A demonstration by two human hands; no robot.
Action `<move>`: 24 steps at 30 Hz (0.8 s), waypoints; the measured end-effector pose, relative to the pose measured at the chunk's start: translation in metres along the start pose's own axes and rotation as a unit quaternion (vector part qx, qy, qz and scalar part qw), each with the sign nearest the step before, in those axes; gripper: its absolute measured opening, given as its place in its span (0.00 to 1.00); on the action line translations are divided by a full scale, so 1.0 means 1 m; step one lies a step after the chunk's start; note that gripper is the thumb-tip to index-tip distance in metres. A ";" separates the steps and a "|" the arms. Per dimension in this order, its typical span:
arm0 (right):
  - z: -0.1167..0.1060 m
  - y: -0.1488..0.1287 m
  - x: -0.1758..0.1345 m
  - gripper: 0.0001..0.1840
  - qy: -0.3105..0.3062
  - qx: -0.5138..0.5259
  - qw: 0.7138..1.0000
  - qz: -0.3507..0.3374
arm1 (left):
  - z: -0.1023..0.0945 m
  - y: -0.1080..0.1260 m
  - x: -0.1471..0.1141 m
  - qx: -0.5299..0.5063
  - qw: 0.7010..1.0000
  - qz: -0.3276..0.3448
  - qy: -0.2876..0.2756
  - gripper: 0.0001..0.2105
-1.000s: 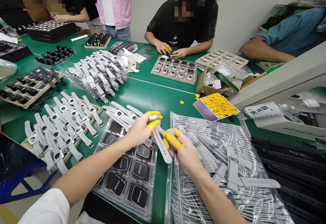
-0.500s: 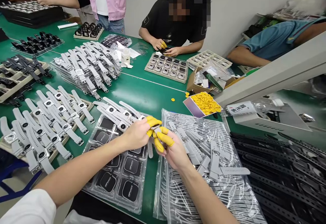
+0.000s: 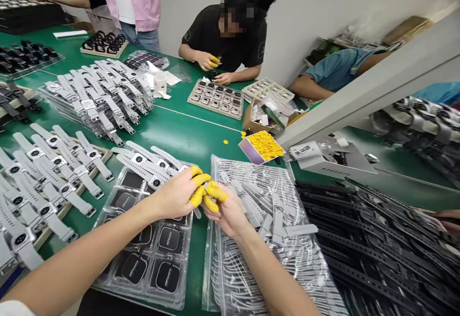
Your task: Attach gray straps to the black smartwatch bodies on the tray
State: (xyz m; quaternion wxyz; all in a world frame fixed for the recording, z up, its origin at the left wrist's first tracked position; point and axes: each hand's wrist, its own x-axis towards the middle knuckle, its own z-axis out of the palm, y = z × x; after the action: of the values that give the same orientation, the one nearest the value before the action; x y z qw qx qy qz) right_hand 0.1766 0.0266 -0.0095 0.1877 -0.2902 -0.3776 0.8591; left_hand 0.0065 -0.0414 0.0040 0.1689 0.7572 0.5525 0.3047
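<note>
Plastic bag (image 3: 210,277) of grey straps (image 3: 287,264)

The left hand (image 3: 176,191) and right hand (image 3: 230,212), apart a second ago, now meet fingertip to fingertip, and the grey watch strap (image 3: 197,213) that dangled long between them is mostly hidden (only its tip shows below). Near the far edge of the table (image 3: 179,136), the co-worker's yellow-tipped hand (image 3: 208,61) rises above its partner. Rightward, more watches (image 3: 421,118) come into view.
</note>
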 end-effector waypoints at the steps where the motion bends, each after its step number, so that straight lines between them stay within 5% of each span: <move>1: 0.000 0.000 0.000 0.18 0.000 -0.005 1.000 0.005 | -0.001 -0.001 0.000 0.020 1.000 0.002 -0.010 0.17; 7: -0.002 -0.001 -0.001 0.18 -0.025 -0.041 0.999 -0.015 | -0.006 -0.005 -0.002 -0.036 0.999 0.006 -0.025 0.17; 11: -0.006 -0.004 -0.003 0.19 -0.009 -0.152 0.978 -0.142 | -0.010 0.001 -0.002 -0.052 0.998 0.000 -0.025 0.21; 16: -0.009 -0.012 -0.010 0.17 0.001 -0.410 0.880 -0.239 | -0.052 0.004 -0.002 0.086 0.993 -0.059 -0.049 0.24; 20: -0.008 -0.018 -0.012 0.16 -0.008 -0.558 0.800 -0.223 | -0.098 -0.002 -0.006 0.212 0.960 -0.140 -0.120 0.14; 24: -0.003 -0.026 -0.014 0.15 0.019 -0.659 0.730 -0.182 | -0.130 -0.009 -0.027 0.227 0.952 -0.141 -0.151 0.13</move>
State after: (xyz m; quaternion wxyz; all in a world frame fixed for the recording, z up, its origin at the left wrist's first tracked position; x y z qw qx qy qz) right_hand 0.1922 0.0372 0.0133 0.1091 -0.2834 -0.8906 0.3386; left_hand -0.0895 -0.0739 0.0897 0.1152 0.7272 0.6762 0.0259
